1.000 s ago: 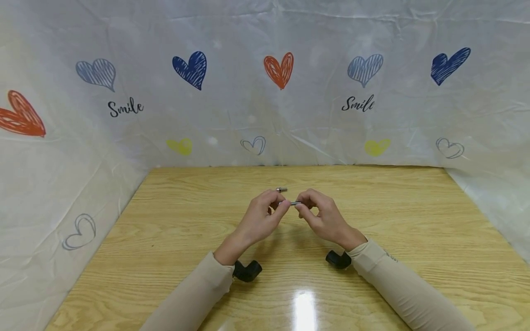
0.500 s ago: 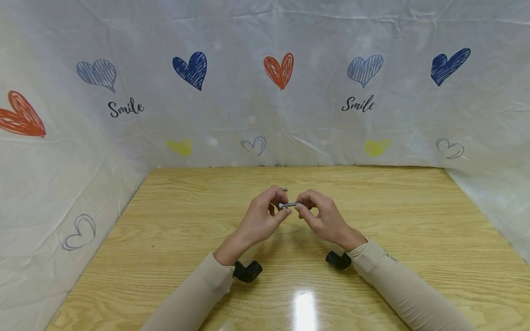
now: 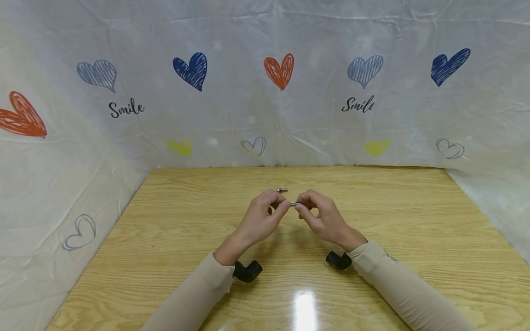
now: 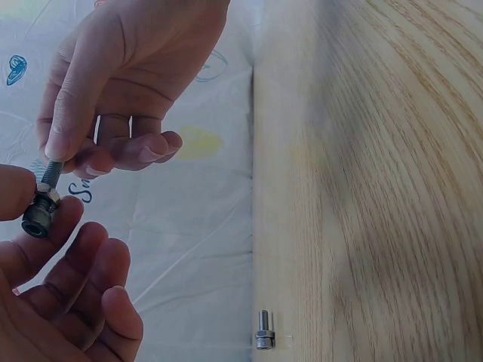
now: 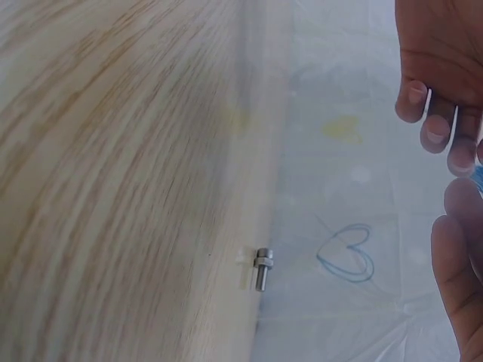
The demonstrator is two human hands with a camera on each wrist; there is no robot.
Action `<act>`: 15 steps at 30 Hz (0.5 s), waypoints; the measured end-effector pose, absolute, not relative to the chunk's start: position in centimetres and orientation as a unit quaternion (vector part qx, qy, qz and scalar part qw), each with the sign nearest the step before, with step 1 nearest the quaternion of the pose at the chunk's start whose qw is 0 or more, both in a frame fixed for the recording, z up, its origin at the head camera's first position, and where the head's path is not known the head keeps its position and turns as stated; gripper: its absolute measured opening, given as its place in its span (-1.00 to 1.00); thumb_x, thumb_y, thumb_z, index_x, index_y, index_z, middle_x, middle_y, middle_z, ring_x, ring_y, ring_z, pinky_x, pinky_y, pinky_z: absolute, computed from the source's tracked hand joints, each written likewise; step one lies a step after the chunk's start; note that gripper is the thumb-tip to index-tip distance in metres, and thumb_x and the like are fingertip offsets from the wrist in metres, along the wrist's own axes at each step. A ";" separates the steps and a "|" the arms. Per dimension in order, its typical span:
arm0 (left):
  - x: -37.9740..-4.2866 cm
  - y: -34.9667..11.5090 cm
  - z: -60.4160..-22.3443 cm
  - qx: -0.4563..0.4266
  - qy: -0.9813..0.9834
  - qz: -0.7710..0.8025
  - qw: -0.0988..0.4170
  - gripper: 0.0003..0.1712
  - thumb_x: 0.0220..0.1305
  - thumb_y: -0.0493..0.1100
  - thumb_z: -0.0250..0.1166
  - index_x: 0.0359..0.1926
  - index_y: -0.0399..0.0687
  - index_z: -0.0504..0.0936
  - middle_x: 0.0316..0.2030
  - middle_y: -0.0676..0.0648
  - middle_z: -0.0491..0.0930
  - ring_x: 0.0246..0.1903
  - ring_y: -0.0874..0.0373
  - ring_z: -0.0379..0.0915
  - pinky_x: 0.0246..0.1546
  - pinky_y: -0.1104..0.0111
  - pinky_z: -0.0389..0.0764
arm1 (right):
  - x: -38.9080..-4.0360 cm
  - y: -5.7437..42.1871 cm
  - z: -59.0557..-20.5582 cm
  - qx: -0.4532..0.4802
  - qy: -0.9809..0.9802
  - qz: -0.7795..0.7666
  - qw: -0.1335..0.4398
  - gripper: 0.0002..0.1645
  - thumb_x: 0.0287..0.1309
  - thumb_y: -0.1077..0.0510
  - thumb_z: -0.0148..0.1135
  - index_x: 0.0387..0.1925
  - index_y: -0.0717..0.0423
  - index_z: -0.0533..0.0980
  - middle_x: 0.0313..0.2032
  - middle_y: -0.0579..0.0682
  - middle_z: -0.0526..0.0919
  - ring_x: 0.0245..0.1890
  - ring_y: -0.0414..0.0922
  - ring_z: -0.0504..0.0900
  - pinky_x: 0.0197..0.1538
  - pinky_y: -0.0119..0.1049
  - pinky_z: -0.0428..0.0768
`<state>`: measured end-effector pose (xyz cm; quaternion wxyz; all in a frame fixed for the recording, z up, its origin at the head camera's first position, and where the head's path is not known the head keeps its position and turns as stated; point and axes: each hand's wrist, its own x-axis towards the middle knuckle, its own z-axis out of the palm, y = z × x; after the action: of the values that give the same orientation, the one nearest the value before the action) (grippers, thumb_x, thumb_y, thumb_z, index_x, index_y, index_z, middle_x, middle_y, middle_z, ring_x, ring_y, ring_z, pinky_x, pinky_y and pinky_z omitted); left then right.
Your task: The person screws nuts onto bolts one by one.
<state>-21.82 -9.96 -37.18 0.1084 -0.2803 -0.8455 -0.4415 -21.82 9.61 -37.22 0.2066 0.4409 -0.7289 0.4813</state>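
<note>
Both hands meet over the table, sharing one metal bolt (image 4: 38,219). In the head view my left hand (image 3: 261,218) has its thumb and index finger at the head end, around the nut (image 4: 47,194) threaded on it. My right hand (image 3: 325,220) pinches the far end of the threaded shaft between thumb and fingertips. The left wrist view shows the socket-like round head pointing down toward my left fingers, the nut close against it. A second bolt (image 3: 282,190) with its own nut lies on the table just beyond my left hand.
The wood-grain table (image 3: 165,220) runs back to a white sheet (image 3: 232,110) printed with hearts and "Smile". Black curved pieces (image 3: 248,271) sit under both wrists. Another sheet wall (image 3: 37,184) stands along the left side.
Half a second ago my left thumb and index finger spread, exposing the bolt's head and nut; now they pinch together over it again. My right hand keeps its hold, nearly still.
</note>
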 end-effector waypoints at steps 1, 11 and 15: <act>-21.8 -10.0 -37.2 -0.279 -0.845 -0.443 0.106 -0.80 0.43 -0.07 0.12 -0.33 0.05 0.60 -0.39 0.11 0.47 -0.41 0.23 0.35 -0.38 0.32 0.46 | -21.8 9.6 -37.2 0.440 -0.730 0.481 0.206 -0.94 0.24 0.41 0.14 -0.29 0.41 0.44 -0.48 0.05 0.53 -0.54 -0.06 0.54 -0.50 -0.17 0.54; -21.9 -10.0 -37.3 -0.291 -0.834 -0.454 0.114 -0.77 0.24 -0.16 0.34 -0.13 -0.04 0.50 -0.30 0.09 0.52 -0.37 0.25 0.44 -0.43 0.36 0.46 | -21.8 9.6 -37.2 0.434 -0.735 0.479 0.205 -0.95 0.21 0.45 0.15 -0.29 0.37 0.44 -0.47 0.06 0.53 -0.52 -0.08 0.53 -0.48 -0.16 0.55; -21.9 -9.9 -37.2 -0.309 -0.824 -0.457 0.130 -0.79 0.21 -0.29 0.34 -0.22 -0.06 0.46 -0.35 0.07 0.50 -0.39 0.21 0.43 -0.46 0.37 0.45 | -21.8 9.6 -37.2 0.433 -0.735 0.479 0.206 -0.94 0.21 0.45 0.16 -0.29 0.38 0.43 -0.49 0.08 0.53 -0.52 -0.10 0.52 -0.48 -0.17 0.55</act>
<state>-21.93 -9.93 -37.24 0.1299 -0.3088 -0.8239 -0.4571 -21.81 9.60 -37.21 0.2059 0.4334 -0.7351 0.4790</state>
